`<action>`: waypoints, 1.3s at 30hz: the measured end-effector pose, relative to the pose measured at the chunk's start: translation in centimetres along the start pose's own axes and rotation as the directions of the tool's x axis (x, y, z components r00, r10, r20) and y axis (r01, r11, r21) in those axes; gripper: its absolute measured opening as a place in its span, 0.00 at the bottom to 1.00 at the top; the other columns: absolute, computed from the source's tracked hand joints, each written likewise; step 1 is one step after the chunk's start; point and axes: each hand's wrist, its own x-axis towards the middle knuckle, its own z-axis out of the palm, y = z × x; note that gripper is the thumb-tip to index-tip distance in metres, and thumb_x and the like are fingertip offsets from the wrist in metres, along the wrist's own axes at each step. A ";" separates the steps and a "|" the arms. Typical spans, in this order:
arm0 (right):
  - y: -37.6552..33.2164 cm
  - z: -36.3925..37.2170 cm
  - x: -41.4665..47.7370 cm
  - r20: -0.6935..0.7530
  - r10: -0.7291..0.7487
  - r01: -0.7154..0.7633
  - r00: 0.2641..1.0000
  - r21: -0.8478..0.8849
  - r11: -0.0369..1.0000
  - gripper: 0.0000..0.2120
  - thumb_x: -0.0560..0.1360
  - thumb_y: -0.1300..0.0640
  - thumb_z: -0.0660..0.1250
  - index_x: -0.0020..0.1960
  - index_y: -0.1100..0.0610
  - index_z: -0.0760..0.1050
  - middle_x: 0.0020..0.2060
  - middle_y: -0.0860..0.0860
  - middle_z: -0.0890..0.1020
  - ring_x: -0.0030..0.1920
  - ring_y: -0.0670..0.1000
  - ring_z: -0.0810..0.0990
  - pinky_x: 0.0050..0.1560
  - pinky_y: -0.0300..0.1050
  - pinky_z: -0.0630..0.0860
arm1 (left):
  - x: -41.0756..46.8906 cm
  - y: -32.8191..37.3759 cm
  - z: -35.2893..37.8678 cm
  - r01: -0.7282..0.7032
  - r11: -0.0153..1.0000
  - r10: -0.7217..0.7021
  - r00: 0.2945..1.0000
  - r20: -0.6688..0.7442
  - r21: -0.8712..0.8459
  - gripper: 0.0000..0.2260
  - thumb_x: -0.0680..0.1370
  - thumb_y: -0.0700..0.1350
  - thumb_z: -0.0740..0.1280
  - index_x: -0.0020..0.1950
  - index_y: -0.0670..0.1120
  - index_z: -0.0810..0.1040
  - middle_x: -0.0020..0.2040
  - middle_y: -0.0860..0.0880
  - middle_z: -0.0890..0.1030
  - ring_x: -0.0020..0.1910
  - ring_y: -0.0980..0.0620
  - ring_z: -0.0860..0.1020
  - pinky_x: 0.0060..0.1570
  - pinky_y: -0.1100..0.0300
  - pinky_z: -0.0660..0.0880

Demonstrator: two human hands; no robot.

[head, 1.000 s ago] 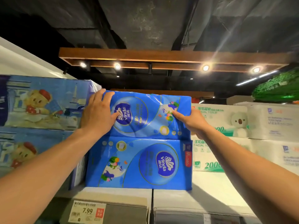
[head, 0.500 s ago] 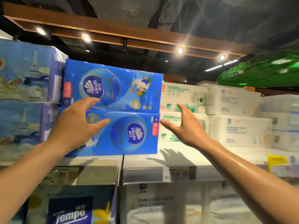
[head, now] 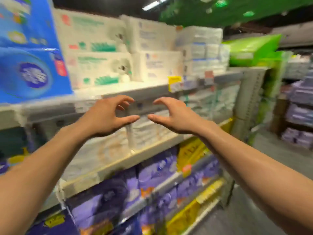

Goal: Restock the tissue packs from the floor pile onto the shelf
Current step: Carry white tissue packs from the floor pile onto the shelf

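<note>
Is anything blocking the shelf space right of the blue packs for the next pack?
Nothing visible. The shelf front beside the blue packs is bare; white packs fill the back. The left hand and right hand hover empty near its edge.

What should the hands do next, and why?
Probably lower and go fetch another pack. The left hand and right hand both hold nothing, and the blue packs already sit stacked on the shelf.

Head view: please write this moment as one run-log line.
left hand: open, empty | right hand: open, empty | blue tissue packs: stacked on shelf, untouched | view: blurred
</note>
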 end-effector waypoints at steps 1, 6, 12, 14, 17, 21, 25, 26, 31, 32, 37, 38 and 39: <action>1.8 -0.7 -2.7 0.003 0.063 -0.063 0.998 0.034 0.997 0.30 0.76 0.38 0.69 0.70 0.55 0.73 0.67 0.52 0.78 0.68 0.52 0.75 0.67 0.45 0.69 | 0.4 2.3 2.1 -0.024 1.000 0.025 0.998 0.049 -0.010 0.31 0.68 0.70 0.71 0.63 0.52 0.77 0.55 0.54 0.82 0.52 0.55 0.81 0.54 0.58 0.77; 11.4 -5.6 -18.2 0.019 0.383 -0.380 0.924 0.176 0.908 0.29 0.77 0.40 0.67 0.71 0.57 0.73 0.65 0.52 0.80 0.65 0.50 0.78 0.65 0.43 0.72 | 1.0 15.0 13.6 -0.131 0.976 0.172 0.952 0.255 -0.172 0.39 0.63 0.78 0.62 0.62 0.51 0.78 0.53 0.54 0.83 0.48 0.57 0.82 0.50 0.65 0.78; 21.3 -14.4 -34.9 0.030 0.622 -0.623 0.782 0.011 0.782 0.31 0.77 0.37 0.65 0.72 0.57 0.71 0.68 0.55 0.77 0.67 0.54 0.76 0.64 0.43 0.69 | 0.6 32.1 26.0 -0.189 0.935 0.300 0.874 0.383 -0.301 0.47 0.61 0.83 0.55 0.66 0.51 0.77 0.58 0.52 0.82 0.54 0.57 0.80 0.53 0.60 0.76; 24.2 -17.8 -40.2 -0.003 0.694 -0.694 0.720 -0.003 0.720 0.32 0.77 0.36 0.65 0.72 0.57 0.71 0.69 0.56 0.77 0.68 0.56 0.75 0.68 0.48 0.71 | 1.1 38.1 29.7 -0.221 0.913 0.357 0.841 0.407 -0.344 0.47 0.61 0.83 0.56 0.67 0.52 0.76 0.59 0.51 0.82 0.56 0.54 0.81 0.56 0.56 0.77; 27.3 -22.5 -47.5 -0.009 0.798 -0.797 0.603 -0.053 0.602 0.34 0.77 0.35 0.64 0.75 0.56 0.68 0.73 0.55 0.73 0.71 0.55 0.72 0.70 0.48 0.68 | 1.7 46.3 33.6 -0.259 0.883 0.420 0.807 0.414 -0.391 0.38 0.67 0.75 0.64 0.68 0.52 0.76 0.60 0.51 0.82 0.58 0.52 0.81 0.58 0.55 0.76; 31.0 -27.8 -55.1 -0.028 0.883 -0.879 0.468 -0.119 0.462 0.38 0.76 0.32 0.61 0.78 0.53 0.63 0.76 0.54 0.68 0.74 0.55 0.69 0.71 0.50 0.66 | 2.7 55.2 39.0 -0.297 0.825 0.522 0.725 0.449 -0.480 0.45 0.61 0.82 0.57 0.69 0.55 0.74 0.61 0.53 0.81 0.58 0.55 0.79 0.58 0.55 0.77; 34.6 -31.5 -60.2 -0.091 0.931 -0.934 0.353 -0.092 0.345 0.40 0.74 0.28 0.60 0.78 0.51 0.63 0.77 0.52 0.67 0.74 0.54 0.68 0.71 0.52 0.68 | 4.0 62.1 43.9 -0.343 0.775 0.609 0.630 0.482 -0.531 0.42 0.64 0.78 0.60 0.71 0.56 0.70 0.65 0.54 0.78 0.61 0.54 0.77 0.60 0.54 0.76; 35.5 -32.1 -61.2 -0.109 0.938 -0.944 0.328 -0.083 0.321 0.40 0.74 0.28 0.60 0.78 0.50 0.63 0.76 0.51 0.67 0.73 0.54 0.69 0.70 0.51 0.68 | 4.6 63.6 45.2 -0.363 0.765 0.626 0.612 0.484 -0.532 0.38 0.67 0.74 0.63 0.72 0.56 0.70 0.66 0.54 0.77 0.62 0.55 0.77 0.60 0.55 0.76; 41.9 -34.5 -65.4 -0.167 0.961 -0.973 0.222 -0.095 0.208 0.38 0.75 0.30 0.60 0.77 0.51 0.65 0.75 0.51 0.69 0.72 0.52 0.70 0.69 0.48 0.68 | 8.7 70.4 53.1 -0.422 0.688 0.712 0.547 0.440 -0.590 0.33 0.71 0.70 0.65 0.73 0.56 0.68 0.66 0.55 0.77 0.62 0.57 0.76 0.60 0.58 0.74; 43.5 -35.0 -66.1 -0.170 0.966 -0.979 0.197 -0.093 0.183 0.38 0.75 0.29 0.60 0.77 0.51 0.64 0.75 0.50 0.69 0.72 0.52 0.70 0.69 0.48 0.68 | 9.6 71.7 54.8 -0.426 0.671 0.728 0.534 0.430 -0.607 0.34 0.71 0.70 0.64 0.73 0.56 0.68 0.67 0.55 0.77 0.62 0.58 0.76 0.61 0.59 0.73; 53.1 -38.3 -67.6 -0.245 0.964 -0.994 0.101 -0.070 0.086 0.37 0.75 0.28 0.59 0.77 0.49 0.64 0.76 0.48 0.68 0.73 0.51 0.69 0.70 0.48 0.68 | 16.1 78.5 62.9 -0.475 0.594 0.801 0.423 0.424 -0.649 0.33 0.72 0.69 0.63 0.74 0.57 0.67 0.68 0.56 0.76 0.64 0.58 0.75 0.62 0.60 0.71; 55.2 -38.9 -67.6 -0.258 0.963 -0.996 0.076 -0.059 0.062 0.37 0.76 0.29 0.58 0.77 0.49 0.64 0.76 0.49 0.68 0.73 0.51 0.70 0.69 0.48 0.68 | 18.0 79.8 64.5 -0.470 0.586 0.807 0.406 0.428 -0.660 0.34 0.72 0.70 0.63 0.74 0.57 0.67 0.68 0.56 0.75 0.64 0.58 0.75 0.62 0.60 0.71; 57.1 -39.5 -67.5 -0.263 0.964 -0.998 0.047 -0.048 0.035 0.37 0.76 0.29 0.58 0.77 0.50 0.64 0.75 0.49 0.69 0.72 0.51 0.70 0.69 0.48 0.69 | 20.1 81.0 65.8 -0.466 0.580 0.813 0.391 0.432 -0.668 0.35 0.71 0.71 0.62 0.74 0.56 0.68 0.69 0.55 0.76 0.64 0.58 0.75 0.62 0.60 0.72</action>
